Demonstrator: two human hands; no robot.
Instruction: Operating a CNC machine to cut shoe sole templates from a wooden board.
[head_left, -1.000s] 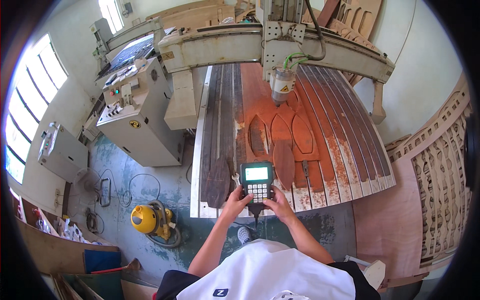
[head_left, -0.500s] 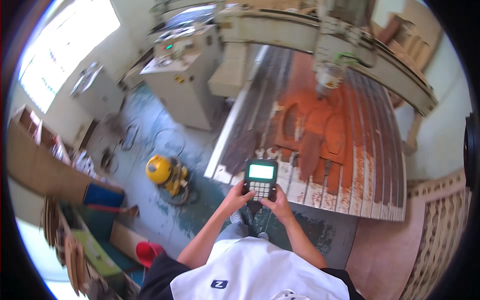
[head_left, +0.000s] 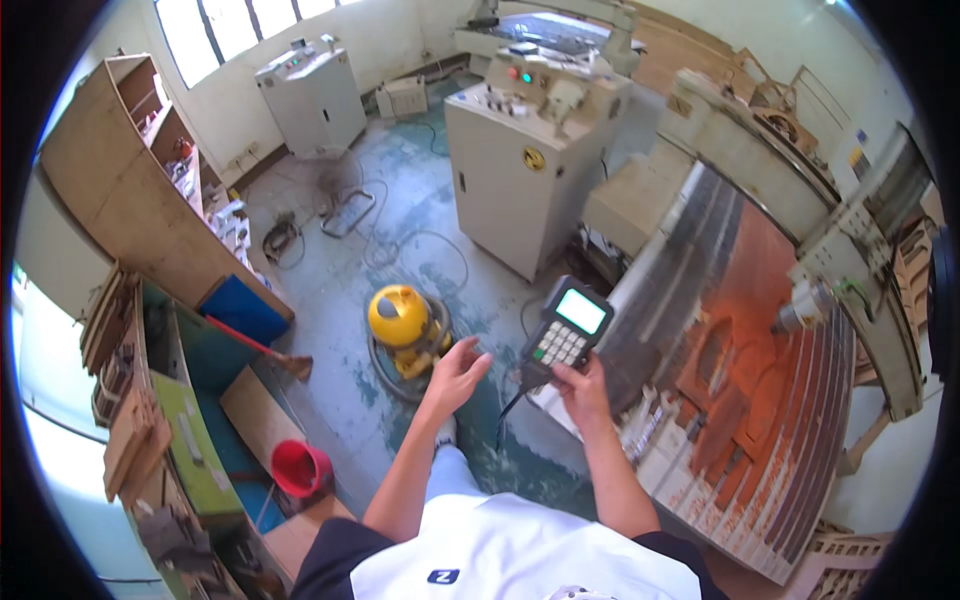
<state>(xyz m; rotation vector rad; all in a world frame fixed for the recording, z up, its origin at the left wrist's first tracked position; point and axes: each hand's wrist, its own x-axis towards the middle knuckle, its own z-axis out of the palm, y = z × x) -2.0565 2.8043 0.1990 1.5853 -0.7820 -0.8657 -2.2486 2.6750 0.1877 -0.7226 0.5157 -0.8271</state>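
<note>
My right hand (head_left: 584, 388) grips a black handheld controller (head_left: 567, 335) by its lower right side, thumb over the front. The controller has a lit pale screen above a light keypad, and a dark cable hangs from its lower end. To the left, my left hand (head_left: 457, 375) is off the controller, empty, with its fingers apart in the air. Behind that hand, on the floor, stands a yellow vacuum cleaner (head_left: 398, 318) with a dark hose around it. On the right, the slatted bed of a CNC router (head_left: 690, 490) carries carved reddish-brown wood pieces (head_left: 720, 430) amid orange dust.
A grey control cabinet (head_left: 505, 190) stands ahead, beside the router's gantry (head_left: 760, 150). Loose cables lie on the blue-green floor. At left are a wooden shelf unit (head_left: 110, 170), a broom (head_left: 290, 365) and a red bucket (head_left: 302, 468). Wrenches (head_left: 645, 420) rest on the bed's near edge.
My view has swung left. My left hand has let go of the controller and moved away from it. My right hand alone holds it now, tilted.
</note>
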